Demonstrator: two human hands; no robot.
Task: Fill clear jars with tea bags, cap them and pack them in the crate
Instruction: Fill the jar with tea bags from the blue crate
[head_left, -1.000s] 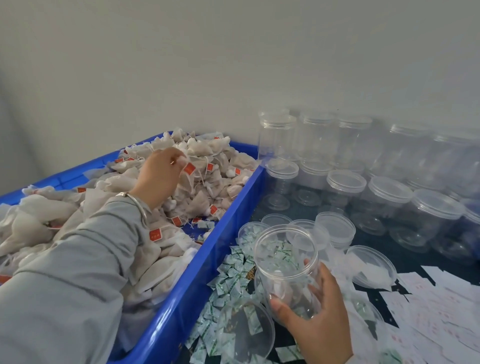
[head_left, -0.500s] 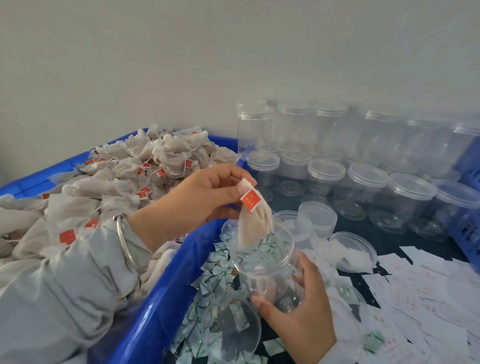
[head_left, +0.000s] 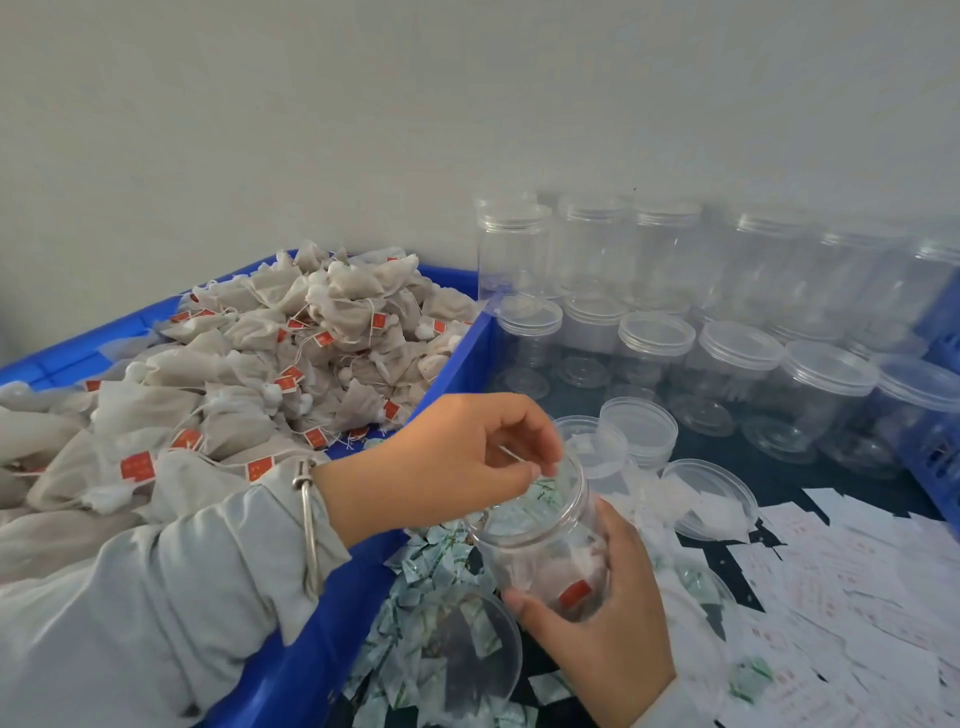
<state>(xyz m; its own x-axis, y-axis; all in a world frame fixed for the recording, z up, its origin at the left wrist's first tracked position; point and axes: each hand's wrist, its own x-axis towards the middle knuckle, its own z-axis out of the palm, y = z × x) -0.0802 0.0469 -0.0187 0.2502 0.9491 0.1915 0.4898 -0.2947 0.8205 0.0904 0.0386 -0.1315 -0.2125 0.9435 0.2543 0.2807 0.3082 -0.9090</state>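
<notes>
Your right hand (head_left: 608, 618) holds a firm grip on the clear jar (head_left: 545, 540), one tea bag (head_left: 566, 577) inside. Your left hand (head_left: 441, 462) hovers at its mouth, fingers loosely curled around nothing. The dark surface (head_left: 769, 462) carries paper slips, capped jars (head_left: 727, 364) and a blue crate (head_left: 311, 660) of tea bags, against a plain wall (head_left: 467, 104).

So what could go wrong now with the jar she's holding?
The jar is tilted and held only by the right hand, so it might slip or tip out the tea bag inside. The left hand sits right at the open rim; its fingers could catch the bag's string and pull it back out. Loose lids and paper packets crowd the table beneath, so a dropped jar could scatter them.
</notes>
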